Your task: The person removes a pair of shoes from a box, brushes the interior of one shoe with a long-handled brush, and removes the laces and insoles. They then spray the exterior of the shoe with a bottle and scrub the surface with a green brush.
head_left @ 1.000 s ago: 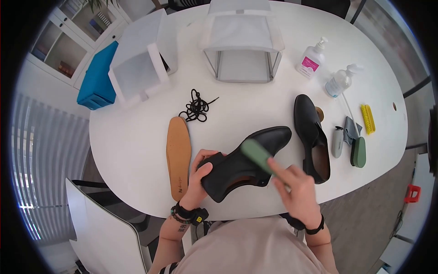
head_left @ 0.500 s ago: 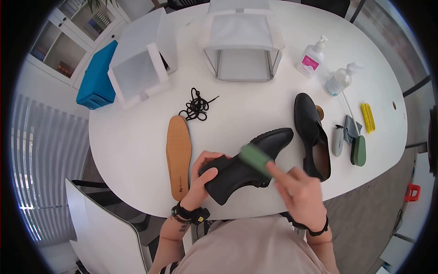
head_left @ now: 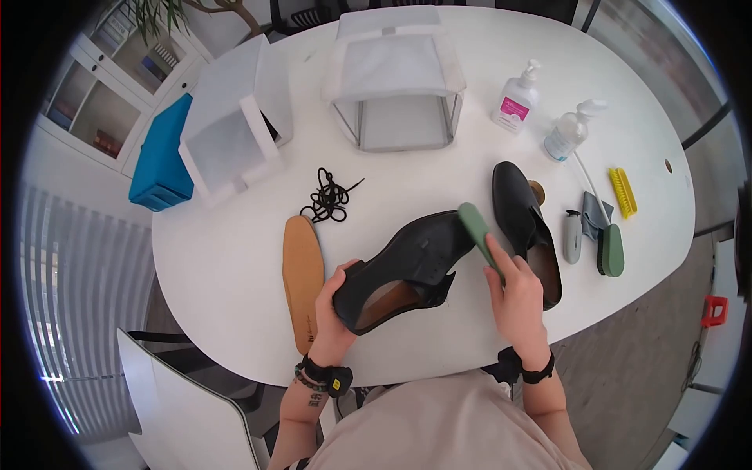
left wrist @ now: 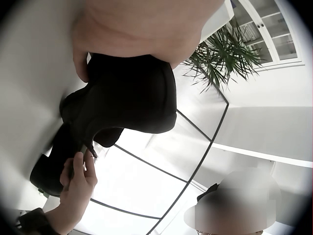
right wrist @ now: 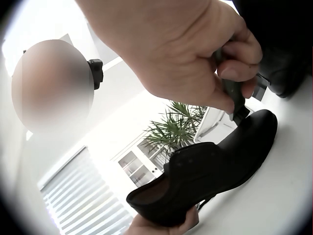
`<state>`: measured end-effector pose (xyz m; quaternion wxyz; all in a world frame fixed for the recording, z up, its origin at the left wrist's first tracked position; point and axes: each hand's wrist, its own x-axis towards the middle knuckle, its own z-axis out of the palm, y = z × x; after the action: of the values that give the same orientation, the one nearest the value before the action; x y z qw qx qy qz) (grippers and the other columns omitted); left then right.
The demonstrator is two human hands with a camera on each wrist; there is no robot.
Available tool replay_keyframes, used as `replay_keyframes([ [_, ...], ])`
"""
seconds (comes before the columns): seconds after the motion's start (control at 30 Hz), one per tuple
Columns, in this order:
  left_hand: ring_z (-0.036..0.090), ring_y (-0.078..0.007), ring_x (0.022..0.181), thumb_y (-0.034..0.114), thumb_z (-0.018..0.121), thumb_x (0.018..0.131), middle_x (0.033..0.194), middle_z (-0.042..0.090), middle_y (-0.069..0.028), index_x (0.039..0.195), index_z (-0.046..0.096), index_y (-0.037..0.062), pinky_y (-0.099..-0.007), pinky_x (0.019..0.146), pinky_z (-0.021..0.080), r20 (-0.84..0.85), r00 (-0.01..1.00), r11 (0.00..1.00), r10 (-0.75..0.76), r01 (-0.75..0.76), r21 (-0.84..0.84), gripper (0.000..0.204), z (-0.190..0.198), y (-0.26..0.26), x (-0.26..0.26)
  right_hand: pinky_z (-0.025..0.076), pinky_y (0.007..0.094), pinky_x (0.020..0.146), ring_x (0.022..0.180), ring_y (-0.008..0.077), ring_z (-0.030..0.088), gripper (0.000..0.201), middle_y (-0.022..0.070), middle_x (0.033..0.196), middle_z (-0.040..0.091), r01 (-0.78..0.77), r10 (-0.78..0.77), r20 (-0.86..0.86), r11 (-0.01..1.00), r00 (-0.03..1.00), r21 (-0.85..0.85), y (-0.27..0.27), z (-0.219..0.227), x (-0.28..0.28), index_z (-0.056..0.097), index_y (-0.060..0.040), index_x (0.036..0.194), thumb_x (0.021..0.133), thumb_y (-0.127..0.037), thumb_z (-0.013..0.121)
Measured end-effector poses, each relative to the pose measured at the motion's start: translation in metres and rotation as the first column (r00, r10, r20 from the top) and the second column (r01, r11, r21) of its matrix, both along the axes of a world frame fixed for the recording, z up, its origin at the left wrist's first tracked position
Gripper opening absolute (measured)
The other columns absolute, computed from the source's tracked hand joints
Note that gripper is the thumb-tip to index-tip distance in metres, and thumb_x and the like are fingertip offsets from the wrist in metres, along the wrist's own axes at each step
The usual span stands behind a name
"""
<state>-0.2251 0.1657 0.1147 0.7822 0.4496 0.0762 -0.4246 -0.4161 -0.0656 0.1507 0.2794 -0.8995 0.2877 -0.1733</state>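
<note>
A black leather shoe (head_left: 395, 251), without laces, is gripped at its heel by my left hand (head_left: 330, 317). Its opening faces up toward me and its toe points away to the right. My right hand (head_left: 518, 305) grips a green-handled brush (head_left: 476, 225), index finger stretched along the back. In the right wrist view the bristles of the brush (right wrist: 239, 110) are right at the top of the toe. A second black shoe (head_left: 513, 200) rests on the table just beyond my right hand. Left of the held shoe lie a tan insole (head_left: 303, 274) and tangled black laces (head_left: 329, 197).
On the right are a grey bottle (head_left: 573, 236), a grey cloth (head_left: 597, 211), another green brush (head_left: 612, 251) and a yellow brush (head_left: 623, 193). Two pump bottles (head_left: 517, 98) (head_left: 567, 135) stand behind them. White boxes (head_left: 395, 66) (head_left: 235, 137) and a blue case (head_left: 162, 157) stand at the back.
My left hand has turned the shoe from its side and sole edge to opening up. The brush has moved from the shoe's middle to its toe and stands steeper. The head view has shifted slightly.
</note>
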Motion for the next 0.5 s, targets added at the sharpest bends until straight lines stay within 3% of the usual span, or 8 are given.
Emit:
replay_keyframes([
  [0.03, 0.067, -0.0303, 0.132, 0.04, 0.062, 0.107, 0.144, 0.068, -0.0149, 0.15, 0.058, 0.006, -0.0469, 0.114, 0.054, -0.025, 1.0, 1.0, 0.016, -0.017, -0.009, 0.056, -0.002, 0.0, 0.0, 0.051, 0.0479, 0.062, 0.065, 0.0376, 0.061, 0.057, 0.0161, 0.081, 0.058, 0.069, -0.069, -0.02, 0.998, 0.997, 0.0, -0.003, -0.003, 0.001, 0.065, -0.0174, 0.155, 0.099, -0.005, 0.073],
  [0.17, 0.061, -0.0298, 0.142, 0.034, 0.069, 0.106, 0.151, 0.063, -0.0182, 0.155, 0.051, 0.0083, -0.0441, 0.118, 0.051, 0.188, 0.982, 0.99, -0.003, 0.03, -0.14, 0.058, -0.028, 0.011, -0.002, 0.05, 0.0491, 0.062, 0.065, 0.0383, 0.062, 0.058, 0.0167, 0.082, 0.059, -0.173, 0.172, 0.015, 0.981, 0.985, 0.088, 0.009, 0.004, -0.003, 0.062, -0.0176, 0.157, 0.101, -0.006, 0.071],
  [0.23, 0.058, -0.0321, 0.146, 0.005, 0.082, 0.096, 0.161, 0.054, -0.0201, 0.161, 0.039, 0.014, -0.046, 0.12, 0.051, -0.1, 0.994, 0.948, 0.034, -0.063, -0.312, 0.079, -0.034, 0.011, 0.006, 0.051, 0.049, 0.062, 0.066, 0.0385, 0.062, 0.06, 0.0174, 0.082, 0.059, -0.14, 0.139, 0.02, 0.988, 0.99, 0.068, 0.004, -0.006, -0.001, 0.061, -0.0181, 0.159, 0.101, -0.006, 0.071],
  [0.27, 0.058, -0.0321, 0.146, 0.005, 0.082, 0.096, 0.161, 0.054, -0.0201, 0.161, 0.039, 0.014, -0.046, 0.12, 0.051, -0.099, 0.995, 0.948, 0.033, -0.062, -0.312, 0.079, -0.037, 0.014, 0.007, 0.051, 0.0489, 0.063, 0.067, 0.0389, 0.063, 0.06, 0.0179, 0.082, 0.059, -0.038, 0.037, 0.021, 0.998, 0.999, 0.046, 0.0, -0.012, 0.002, 0.061, -0.0189, 0.159, 0.101, -0.007, 0.072],
  [0.33, 0.067, -0.0307, 0.132, 0.04, 0.064, 0.106, 0.142, 0.07, -0.0151, 0.146, 0.063, 0.0043, -0.0475, 0.114, 0.054, -0.093, 0.993, 0.997, 0.076, -0.078, -0.012, 0.053, -0.008, -0.001, 0.004, 0.052, 0.049, 0.064, 0.068, 0.0396, 0.063, 0.06, 0.0185, 0.083, 0.059, 0.078, -0.078, -0.004, 0.997, 0.997, 0.017, -0.004, -0.015, 0.003, 0.061, -0.0183, 0.159, 0.101, -0.007, 0.072],
  [0.43, 0.067, -0.0305, 0.132, 0.04, 0.064, 0.106, 0.142, 0.07, -0.0149, 0.145, 0.064, 0.0039, -0.0469, 0.114, 0.054, 0.176, 0.982, 0.998, 0.068, -0.066, -0.019, 0.053, -0.012, -0.002, -0.007, 0.051, 0.0499, 0.065, 0.068, 0.0401, 0.063, 0.06, 0.0184, 0.084, 0.06, -0.139, 0.137, 0.028, 0.987, 0.99, 0.083, -0.001, -0.004, -0.001, 0.059, -0.0152, 0.159, 0.101, -0.006, 0.071],
  [0.47, 0.067, -0.0305, 0.132, 0.04, 0.064, 0.106, 0.142, 0.07, -0.0149, 0.145, 0.064, 0.0039, -0.0469, 0.114, 0.054, 0.176, 0.982, 0.998, 0.064, -0.062, -0.02, 0.053, -0.021, 0.004, -0.005, 0.051, 0.0499, 0.065, 0.068, 0.0401, 0.063, 0.06, 0.0184, 0.084, 0.06, -0.135, 0.133, 0.028, 0.987, 0.991, 0.082, 0.001, -0.003, -0.001, 0.059, -0.0152, 0.159, 0.101, -0.006, 0.071],
  [0.5, 0.064, -0.0292, 0.138, 0.031, 0.068, 0.106, 0.15, 0.065, -0.0149, 0.151, 0.057, 0.0075, -0.0453, 0.118, 0.051, 0.178, 0.984, 0.985, 0.021, 0.01, -0.174, 0.053, -0.025, 0.007, -0.001, 0.051, 0.0503, 0.065, 0.068, 0.0403, 0.063, 0.06, 0.0181, 0.084, 0.06, -0.119, 0.118, 0.024, 0.989, 0.993, 0.087, 0.003, -0.001, 0.0, 0.059, -0.0151, 0.16, 0.101, -0.006, 0.071],
])
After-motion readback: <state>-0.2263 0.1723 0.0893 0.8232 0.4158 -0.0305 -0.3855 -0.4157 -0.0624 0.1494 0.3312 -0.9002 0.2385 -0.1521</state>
